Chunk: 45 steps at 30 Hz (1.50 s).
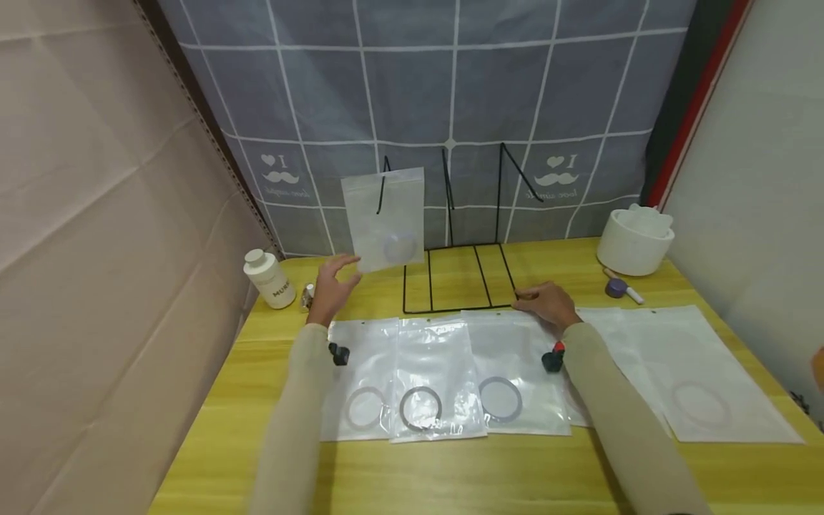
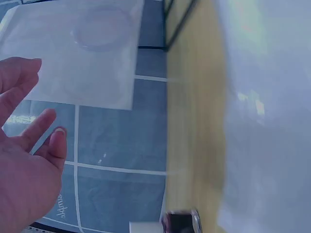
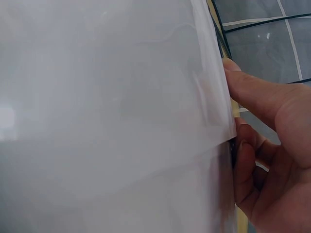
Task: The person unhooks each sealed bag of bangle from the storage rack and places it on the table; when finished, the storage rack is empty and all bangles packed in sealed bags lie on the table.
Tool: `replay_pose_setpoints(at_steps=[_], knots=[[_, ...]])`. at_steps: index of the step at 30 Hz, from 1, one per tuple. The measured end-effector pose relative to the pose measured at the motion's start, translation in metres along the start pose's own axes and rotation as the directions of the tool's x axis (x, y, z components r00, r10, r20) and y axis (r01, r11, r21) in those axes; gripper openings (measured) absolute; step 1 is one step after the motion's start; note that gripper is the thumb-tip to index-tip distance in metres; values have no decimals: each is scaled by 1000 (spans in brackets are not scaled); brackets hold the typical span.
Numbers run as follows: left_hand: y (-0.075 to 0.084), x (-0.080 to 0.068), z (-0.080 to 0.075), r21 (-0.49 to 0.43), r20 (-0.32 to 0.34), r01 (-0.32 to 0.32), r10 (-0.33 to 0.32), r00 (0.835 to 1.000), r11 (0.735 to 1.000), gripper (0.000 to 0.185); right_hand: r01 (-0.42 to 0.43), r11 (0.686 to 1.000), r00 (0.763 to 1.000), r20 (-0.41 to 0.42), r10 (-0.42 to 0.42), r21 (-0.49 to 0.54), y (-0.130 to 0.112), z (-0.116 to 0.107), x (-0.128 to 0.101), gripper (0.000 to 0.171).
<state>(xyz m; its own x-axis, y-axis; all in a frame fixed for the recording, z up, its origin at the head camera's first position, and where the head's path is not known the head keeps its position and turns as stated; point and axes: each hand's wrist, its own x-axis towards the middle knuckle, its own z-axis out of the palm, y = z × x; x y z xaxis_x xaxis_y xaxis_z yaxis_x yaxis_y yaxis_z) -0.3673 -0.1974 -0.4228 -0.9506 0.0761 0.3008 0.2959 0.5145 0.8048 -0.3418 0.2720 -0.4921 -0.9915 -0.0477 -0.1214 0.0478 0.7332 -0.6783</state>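
A translucent zip bag [image 1: 367, 229] with a round ring [image 1: 400, 247] inside hangs from the left hook of a black wire rack [image 1: 462, 246]. My left hand [image 1: 332, 292] is at the bag's lower left corner, fingers spread and loosely bent, holding nothing. In the left wrist view the bag's ring [image 2: 103, 28] shows above the fingertips. My right hand [image 1: 548, 303] pinches the rack's front right corner. Its thumb and curled fingers [image 3: 245, 160] lie right along the top edge of a flat bag [image 3: 121, 97], which partly hides the wire.
Several flat bags with rings [image 1: 438, 357] lie in a row on the wooden table [image 1: 212, 443]. A white bottle [image 1: 269, 279] and small items stand at left. At right are a white pot [image 1: 631, 247], a purple round thing [image 1: 616, 287] and a white stick. A grey checked cloth [image 1: 412, 86] hangs behind.
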Motion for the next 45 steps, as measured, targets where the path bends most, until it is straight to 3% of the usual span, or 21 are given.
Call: replay_pose_setpoints(at_steps=[4,8,15,19,31,40,45], knots=[[25,28,1,-90,-99,-71,62,993,993,44,11,1000,1000,-12,-11,-4,-3,-2,0,57],[43,44,-8,-183,-101,-85,67,993,979,46,10,1000,1000,-19,-10,6,-5,-1,0,55],[69,36,-25,-269,19,-22,28,999,963,49,-20,1000,1000,-19,19,-10,-5,5,-1,56],[76,31,-29,-259,74,-5,25,997,966,48,-6,1000,1000,-9,6,-10,-4,6,-2,56],[81,44,-23,-203,70,-37,52,996,978,43,-28,999,999,-17,28,-17,-5,6,-2,58],[81,39,-25,-247,15,-75,81,997,966,46,-43,999,999,-18,43,-20,-3,6,0,58],[77,28,-32,-290,-1,-103,107,994,951,44,-36,999,999,-18,36,-23,-5,7,0,58]])
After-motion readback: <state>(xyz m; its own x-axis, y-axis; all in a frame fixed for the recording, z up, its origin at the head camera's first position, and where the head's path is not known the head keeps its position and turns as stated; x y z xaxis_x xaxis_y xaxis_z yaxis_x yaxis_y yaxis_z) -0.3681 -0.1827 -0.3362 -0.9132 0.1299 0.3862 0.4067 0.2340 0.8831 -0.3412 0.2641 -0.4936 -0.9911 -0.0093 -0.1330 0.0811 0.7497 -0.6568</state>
